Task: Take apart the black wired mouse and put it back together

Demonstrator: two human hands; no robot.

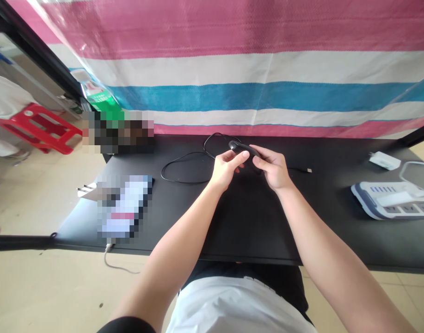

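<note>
A slim black corded device (248, 149) with a rounded, shiny end is held above the table by both hands; I cannot make out its exact kind. My left hand (227, 167) pinches it near the rounded end, thumb on top. Around its other end the fingers of my right hand (272, 167) are closed, with the thumb lying along the near side. A thin black cable (177, 159) loops over the tabletop to the left and behind the hands. To the right of my right hand lies a USB plug (309, 170) on a black cord.
The black table (253, 226) bears a pixelated phone (128, 208) with a charging cable at left, plus a white charger (385, 160) and a power strip (395, 199) at right. A green-labelled bottle (104, 99) stands back left. A striped sheet (253, 69) hangs behind.
</note>
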